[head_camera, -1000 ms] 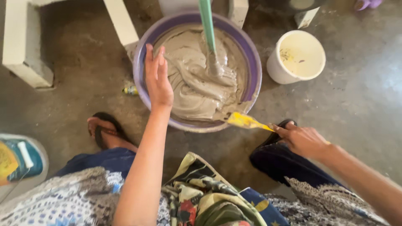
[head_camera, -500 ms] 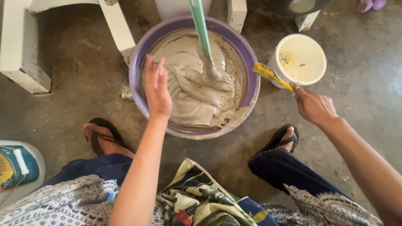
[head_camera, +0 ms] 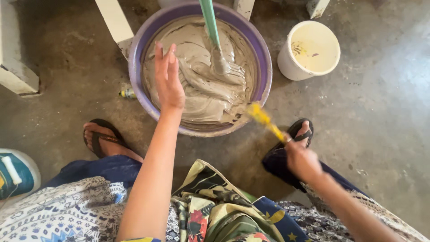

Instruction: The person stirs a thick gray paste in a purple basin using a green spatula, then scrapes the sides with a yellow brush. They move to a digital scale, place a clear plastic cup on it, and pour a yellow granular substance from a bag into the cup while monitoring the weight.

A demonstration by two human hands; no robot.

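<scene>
A purple basin [head_camera: 134, 58] full of thick grey paste [head_camera: 201, 89] stands on the concrete floor in front of me. A green-handled stirrer [head_camera: 211, 31] stands upright in the paste. My left hand [head_camera: 168, 80] is stretched flat over the basin's left side, fingers straight and holding nothing. My right hand [head_camera: 301, 159] grips a yellow tool [head_camera: 264, 120], blurred by motion, whose tip is at the basin's near right rim. My feet in black sandals [head_camera: 101, 136] sit on either side below the basin.
A white bucket [head_camera: 309, 49] with a yellowish inside stands right of the basin. White furniture legs [head_camera: 114, 22] stand behind and left of it. A small bottle [head_camera: 127, 93] lies by the basin's left side. A teal and white container [head_camera: 15, 172] is at far left.
My right hand has swung the yellow tool from near the white bucket back down to the basin's near right rim. The left hand has stayed over the basin.
</scene>
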